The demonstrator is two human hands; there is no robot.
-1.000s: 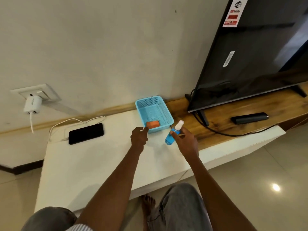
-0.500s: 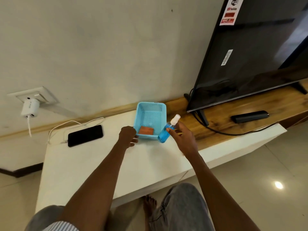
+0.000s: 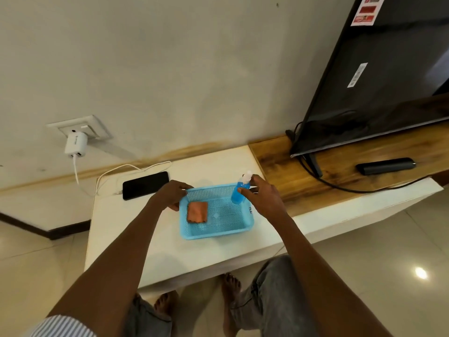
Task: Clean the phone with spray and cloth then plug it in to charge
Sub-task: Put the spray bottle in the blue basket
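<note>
Pulled nearer the table's front edge since a moment ago, the blue mesh basket now sits between both arms. At far left a white charger feeds its cable to the black phone, lying long axis left-right, just left of the left hand, which grips the basket's rim. The orange cloth lies inside. The right hand pinches the upright spray bottle. The left hand looks nearer the phone.
</note>
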